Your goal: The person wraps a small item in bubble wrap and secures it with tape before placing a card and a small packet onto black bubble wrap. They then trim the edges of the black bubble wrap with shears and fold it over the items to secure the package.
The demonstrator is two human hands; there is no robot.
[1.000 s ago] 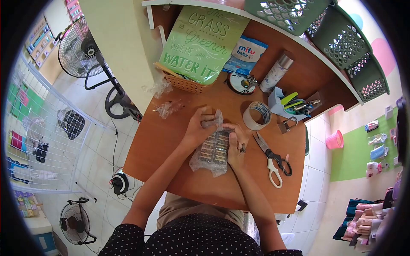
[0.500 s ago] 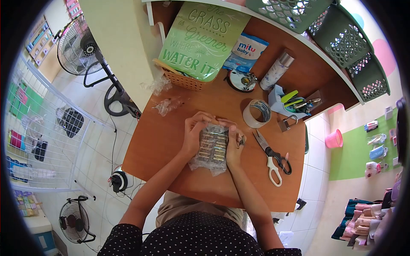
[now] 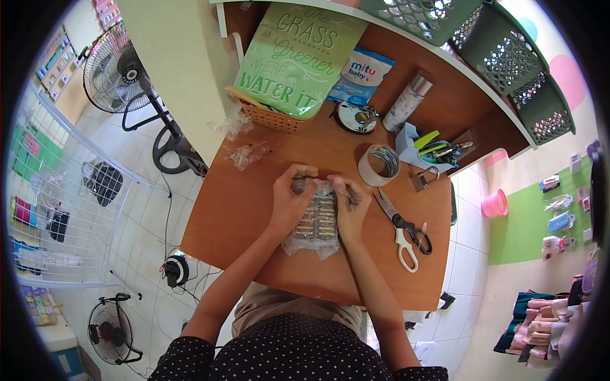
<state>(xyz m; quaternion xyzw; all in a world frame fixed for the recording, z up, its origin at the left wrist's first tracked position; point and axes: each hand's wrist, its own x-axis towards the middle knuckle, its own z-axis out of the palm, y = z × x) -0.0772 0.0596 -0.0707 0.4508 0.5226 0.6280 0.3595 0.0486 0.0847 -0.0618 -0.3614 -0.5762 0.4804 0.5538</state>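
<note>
A clear plastic-wrapped packet [image 3: 316, 222] with rows of small gold and dark pieces lies on the brown wooden desk [image 3: 222, 222]. My left hand [image 3: 293, 198] holds the packet's upper left edge, fingers bent and closed on the crinkled plastic. On the other side, my right hand [image 3: 349, 206] grips the upper right edge, its fingers curled in. The two hands are a little apart at the packet's top. Scissors [image 3: 405, 232] with one white and one black handle lie right of my right hand. A tape roll [image 3: 379, 165] stands above them.
Crumpled clear plastic [image 3: 246, 155] lies at the upper left of the desk. At the back are an orange basket [image 3: 270, 119], a round dish [image 3: 356, 118], a spray can [image 3: 408, 100], a pen holder [image 3: 413, 149] and a metal clip [image 3: 424, 179]. Green baskets [image 3: 508, 63] sit on the shelf.
My fingers have shifted at the packet's top edge, with the left thumb now further over the plastic and the right fingers curled more. The view has moved slightly.
</note>
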